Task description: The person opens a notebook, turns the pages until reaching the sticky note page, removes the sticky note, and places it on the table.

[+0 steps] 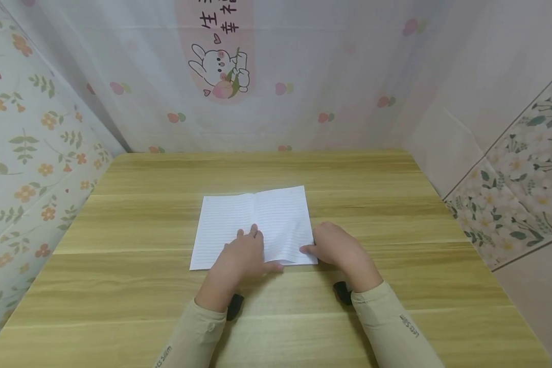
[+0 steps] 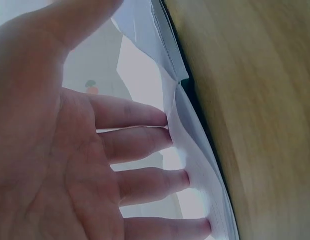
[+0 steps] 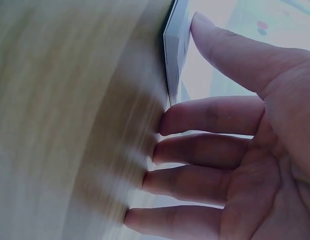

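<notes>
An opened notebook (image 1: pixel 223 225) with white ruled pages lies on the wooden table. My left hand (image 1: pixel 244 255) reaches over its middle, the straight fingertips pressing near the center fold, as the left wrist view shows, with the thumb spread toward the lower edge. At the notebook's right edge is my right hand (image 1: pixel 338 248). Its thumb (image 3: pixel 219 45) rests on the right page near the edge, while the other fingers stretch down to the tabletop just outside the book. The right page (image 1: pixel 280 220) bulges slightly between the hands near its lower corner.
The wooden table (image 1: pixel 119 230) extends around the notebook on all sides. A white curtain (image 1: pixel 331 66) with a rabbit print hangs behind it, and floral cloth (image 1: pixel 37 168) covers the left side. Black straps (image 1: pixel 342 293) sit at the wrists.
</notes>
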